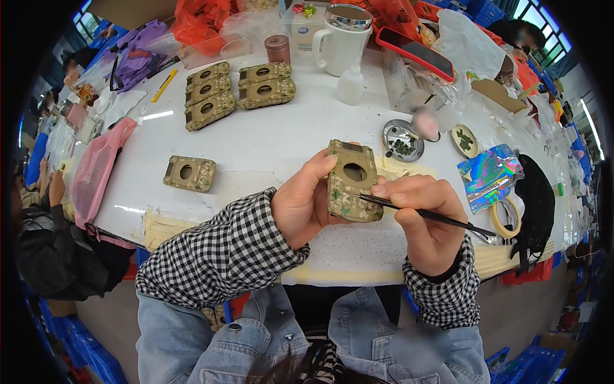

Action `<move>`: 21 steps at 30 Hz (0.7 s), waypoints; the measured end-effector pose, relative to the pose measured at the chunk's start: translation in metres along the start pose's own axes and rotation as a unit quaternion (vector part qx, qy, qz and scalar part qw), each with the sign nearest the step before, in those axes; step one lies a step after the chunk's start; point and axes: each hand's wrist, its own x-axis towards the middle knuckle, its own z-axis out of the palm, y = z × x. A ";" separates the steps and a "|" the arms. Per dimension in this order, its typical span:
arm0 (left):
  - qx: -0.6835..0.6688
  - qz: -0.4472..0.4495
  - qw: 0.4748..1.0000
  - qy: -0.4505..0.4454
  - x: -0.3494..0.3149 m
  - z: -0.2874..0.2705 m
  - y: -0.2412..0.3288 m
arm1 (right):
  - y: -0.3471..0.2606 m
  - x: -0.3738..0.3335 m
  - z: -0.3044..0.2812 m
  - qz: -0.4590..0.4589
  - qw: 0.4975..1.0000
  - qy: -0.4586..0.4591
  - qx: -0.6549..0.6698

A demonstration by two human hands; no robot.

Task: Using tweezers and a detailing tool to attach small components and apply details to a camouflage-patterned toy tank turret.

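My left hand (pixel 295 210) is wrapped round a camouflage-patterned casing (pixel 341 191) with a round hole, held up over the table. In my right hand (pixel 436 221) is a pair of black tweezers (pixel 451 221), pinched between thumb and fingers. Their tips touch or hover just over the casing's face below the hole; I cannot tell which. A similar casing (pixel 203 173) lies alone to the left. Farther back, more casings (pixel 210 114) sit in two rows. To the right, a round metal dish (pixel 420 153) holds small dark pieces, and a smaller dish (pixel 472 151) holds green ones.
A white mug (pixel 336 48), a small squeeze bottle (pixel 350 86) and a red-edged phone (pixel 416 54) stand or lie at the back. Tape (pixel 515 224) and a shiny holographic pouch (pixel 489 179) are on the right. A pink mesh bag (pixel 102 166) lies left, near another person's sleeve (pixel 57 249).
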 end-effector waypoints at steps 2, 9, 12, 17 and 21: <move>0.000 0.001 1.000 0.000 0.000 0.000 -0.001 | 0.000 0.000 0.000 -0.001 1.000 -0.001 -0.002; 0.001 -0.003 1.000 0.006 0.000 -0.001 -0.001 | 0.000 0.000 0.000 -0.004 1.000 0.002 -0.005; 0.001 0.002 1.000 0.000 0.000 0.000 -0.001 | 0.000 0.000 0.000 -0.004 1.000 0.002 -0.005; 0.000 0.002 1.000 0.005 0.000 0.000 -0.001 | 0.000 0.000 0.000 -0.004 1.000 -0.001 -0.008; 0.001 0.000 1.000 0.007 0.000 0.000 -0.001 | 0.000 0.000 0.000 -0.005 1.000 0.001 -0.004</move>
